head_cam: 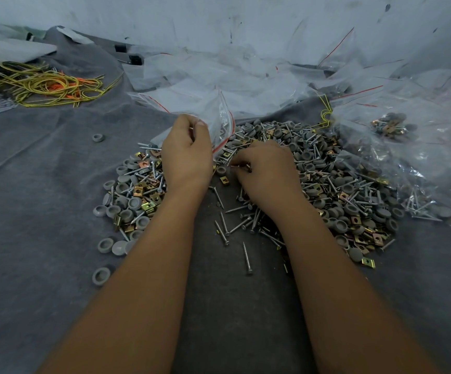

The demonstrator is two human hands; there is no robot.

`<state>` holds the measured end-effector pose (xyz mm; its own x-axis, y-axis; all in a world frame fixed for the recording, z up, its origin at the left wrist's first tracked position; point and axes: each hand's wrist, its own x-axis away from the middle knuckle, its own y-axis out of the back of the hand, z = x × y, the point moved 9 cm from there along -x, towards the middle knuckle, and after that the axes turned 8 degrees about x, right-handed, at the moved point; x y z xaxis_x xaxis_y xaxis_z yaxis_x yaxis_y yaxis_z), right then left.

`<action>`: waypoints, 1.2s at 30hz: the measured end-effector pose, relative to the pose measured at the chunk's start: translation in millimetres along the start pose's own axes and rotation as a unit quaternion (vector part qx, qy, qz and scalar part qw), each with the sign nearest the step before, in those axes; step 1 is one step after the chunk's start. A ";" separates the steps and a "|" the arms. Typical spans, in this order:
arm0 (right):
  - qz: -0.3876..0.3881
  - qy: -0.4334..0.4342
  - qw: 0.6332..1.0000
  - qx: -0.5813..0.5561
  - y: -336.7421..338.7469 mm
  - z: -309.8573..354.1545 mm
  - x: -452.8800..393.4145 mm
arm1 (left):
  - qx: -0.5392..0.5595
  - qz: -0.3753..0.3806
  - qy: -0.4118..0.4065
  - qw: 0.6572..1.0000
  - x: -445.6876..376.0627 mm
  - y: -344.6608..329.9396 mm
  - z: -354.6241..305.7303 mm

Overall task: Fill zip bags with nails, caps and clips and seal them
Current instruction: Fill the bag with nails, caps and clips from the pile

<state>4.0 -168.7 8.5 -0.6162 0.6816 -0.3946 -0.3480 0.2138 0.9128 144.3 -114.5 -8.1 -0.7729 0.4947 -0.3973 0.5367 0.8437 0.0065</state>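
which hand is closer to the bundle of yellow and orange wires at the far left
Left. The left hand, gripping a zip bag, is on the side of the wire bundle; the right hand is farther right, picking in the hardware pile.

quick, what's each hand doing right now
Left hand: fingers curled, holding a clear zip bag by its edge above the pile.
Right hand: fingertips pinching small pieces at the pile; which pieces cannot be told.
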 end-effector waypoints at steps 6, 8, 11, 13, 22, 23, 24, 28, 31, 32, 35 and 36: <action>-0.125 -0.080 0.975 -0.166 24.3 -18.7 3.6 | -0.016 0.055 0.010 0.998 2.6 -10.7 1.2; -0.182 -0.084 0.962 -0.187 35.3 -20.1 7.8 | -0.052 0.091 -0.006 0.994 6.2 -17.3 -2.4; -0.214 -0.075 0.953 -0.203 41.4 -18.3 10.2 | -0.094 0.127 -0.033 0.987 9.8 -22.8 -8.1; -0.196 -0.069 0.959 -0.194 36.3 -16.2 7.7 | -0.101 0.142 -0.037 0.984 11.0 -25.0 -9.9; -0.148 -0.089 0.964 -0.201 26.5 -19.6 4.2 | -0.063 0.120 -0.006 0.991 8.0 -22.6 -2.9; -0.147 -0.105 0.960 -0.213 27.0 -22.1 4.7 | -0.056 0.111 0.002 0.992 6.8 -21.2 -1.0; -0.140 -0.122 0.958 -0.217 26.1 -24.1 5.2 | -0.049 0.103 0.010 0.993 5.8 -19.8 1.3; -0.077 -0.120 0.973 -0.183 16.9 -20.8 4.6 | -0.020 0.068 0.032 0.997 2.2 -14.0 6.0; -0.013 -0.067 0.991 -0.112 6.2 -9.1 1.9 | -0.008 0.054 0.036 0.998 0.3 -11.0 5.4; 0.002 -0.048 0.995 -0.087 3.4 -4.9 1.7 | -0.007 0.053 0.037 0.998 0.1 -10.6 5.2; 0.019 -0.012 0.999 -0.031 0.3 3.1 3.8 | 0.008 0.047 0.040 0.998 0.3 -9.6 5.0; 0.021 -0.004 1.000 -0.019 -0.2 4.8 4.5 | 0.012 0.044 0.041 0.998 0.3 -9.3 4.9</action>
<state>4.6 -162.4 7.0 -0.6253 0.6952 -0.3546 -0.3478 0.1586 0.9241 140.7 -123.2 -12.8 -0.7465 0.5834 -0.3200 0.6117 0.7910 0.0151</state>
